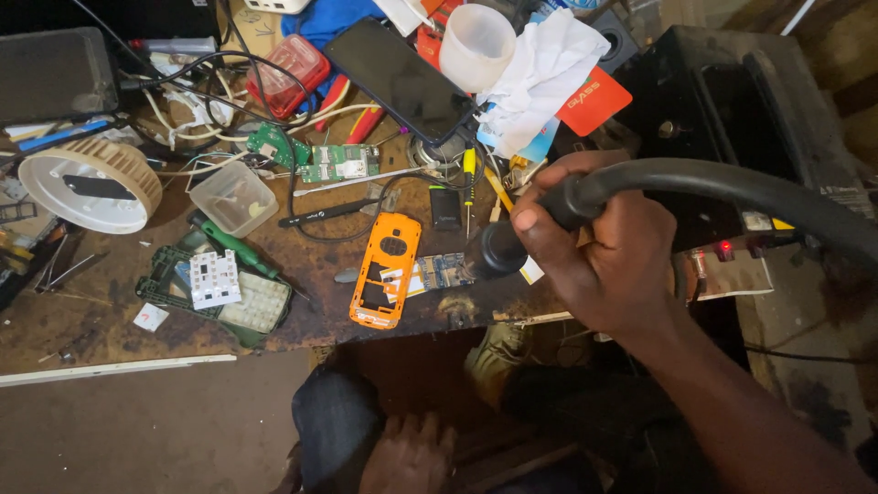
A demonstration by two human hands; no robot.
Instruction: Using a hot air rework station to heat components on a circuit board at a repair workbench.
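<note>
Black rubbery hose [732, 183] runs from the right edge of the frame into a thick black handle [498, 249], and the right hand [599, 252] is closed around that handle at centre right, fingers wrapped over the top and thumb side toward the nozzle end. The grip is clamped firmly on the handle. Its tip hangs just above a small blue circuit board [441, 271] lying on the brown counter [311, 311], beside an orange phone shell [384, 270].

The handle looks stiff and fairly light, but the hose is thick and springy, so it likely drags and twists the tool; holding close to the joint, as here, seems the steadiest place.

The left hand [409, 455] rests at the bottom centre on a dark trouser knee, fingers loosely spread and holding nothing.

Further out, a black phone [398, 78] and a white cup [476, 46] lie at the upper middle, a green screwdriver [233, 245] and a white keypad [215, 279] at centre left, and a round white fan part [87, 183] at the left edge.
</note>
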